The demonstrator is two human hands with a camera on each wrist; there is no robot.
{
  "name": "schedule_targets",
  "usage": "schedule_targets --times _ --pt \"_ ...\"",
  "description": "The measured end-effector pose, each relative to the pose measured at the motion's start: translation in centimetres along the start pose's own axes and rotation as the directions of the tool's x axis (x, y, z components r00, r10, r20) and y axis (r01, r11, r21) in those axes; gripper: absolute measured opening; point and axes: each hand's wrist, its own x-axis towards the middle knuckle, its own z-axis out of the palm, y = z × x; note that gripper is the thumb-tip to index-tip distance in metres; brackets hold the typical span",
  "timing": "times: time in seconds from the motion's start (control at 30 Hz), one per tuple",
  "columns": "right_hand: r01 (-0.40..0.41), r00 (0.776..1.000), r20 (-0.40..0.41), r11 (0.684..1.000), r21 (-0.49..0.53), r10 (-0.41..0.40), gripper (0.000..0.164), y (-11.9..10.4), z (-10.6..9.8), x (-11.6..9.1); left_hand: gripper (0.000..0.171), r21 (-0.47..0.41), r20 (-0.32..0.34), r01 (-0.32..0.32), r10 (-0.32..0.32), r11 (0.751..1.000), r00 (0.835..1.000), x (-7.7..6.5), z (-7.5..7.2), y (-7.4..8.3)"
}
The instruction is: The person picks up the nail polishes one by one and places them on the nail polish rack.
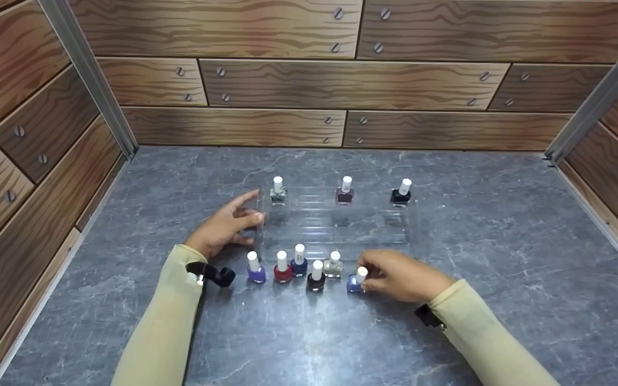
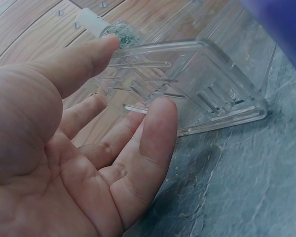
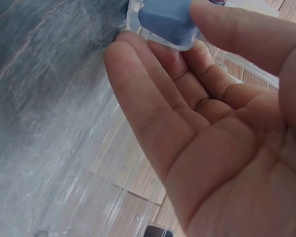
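Note:
My right hand point(image 1: 403, 276) pinches a light blue nail polish bottle point(image 3: 167, 22) between thumb and fingers, in front of a clear stepped rack point(image 1: 336, 233). At the rack's left end is my left hand point(image 1: 226, 228), its fingers loosely spread and the fingertips against the clear side panel point(image 2: 187, 84). Along the rack's far step stand three bottles: green glitter point(image 1: 278, 195), plum point(image 1: 344, 194) and black point(image 1: 401, 196). Before the rack stand more white-capped bottles: purple point(image 1: 256, 274), red point(image 1: 282, 274), dark blue point(image 1: 299, 266), blackish point(image 1: 316, 281) and clear glitter point(image 1: 333, 267).
A grey marbled tabletop point(image 1: 309, 343) lies under everything. Wood-patterned panels point(image 1: 271, 80) close off the back and both sides, with grey metal posts point(image 1: 92, 80) at the back corners.

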Motion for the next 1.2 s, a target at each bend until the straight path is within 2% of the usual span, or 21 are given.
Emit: schedule_targets --times 0.17,0.33,0.57,0.7,0.83,0.93,1.07,1.2 --pt "0.013 1.0 0.0 1.0 0.008 -0.013 0.016 0.4 0.0 0.0 0.081 -0.001 -0.006 0.004 -0.004 1.0 1.0 0.0 0.0 0.0" --pt "0.005 1.0 0.009 0.998 0.069 -0.006 0.015 1.1 0.2 0.0 0.082 0.007 -0.01 0.007 -0.007 1.0 1.0 0.1 0.2 -0.2" --pt "0.082 0.995 0.047 0.993 0.084 -0.086 0.017 0.9 -0.1 -0.2 0.083 0.026 -0.002 0.013 -0.013 1.0 1.0 0.0 0.1 -0.3" --pt "0.095 0.994 0.043 0.989 0.115 -0.101 0.019 0.4 -0.9 -0.3 0.08 0.012 -0.008 0.002 -0.001 1.0 1.0 0.0 0.1 0.1" --pt "0.111 0.994 -0.031 0.983 0.146 -0.108 0.019 0.5 -2.0 -0.7 0.078 0.019 -0.007 -0.006 0.007 1.0 1.0 -0.1 0.0 0.3" --pt "0.154 0.983 -0.125 0.974 0.168 -0.134 0.017 1.0 -2.9 -1.1 0.078 0.027 -0.006 -0.005 0.005 1.0 1.0 -0.1 -0.1 0.1" --pt "0.207 0.952 -0.265 0.957 0.201 -0.15 0.019 1.6 -4.3 -1.9 0.079 0.022 -0.01 0.0 0.0 1.0 1.0 -0.1 -0.1 0.0" --pt "0.18 0.92 -0.382 0.962 0.205 -0.091 0.023 2.2 -5.6 -2.6 0.082 0.014 -0.009 -0.001 0.001 1.0 1.0 0.0 0.0 0.0"
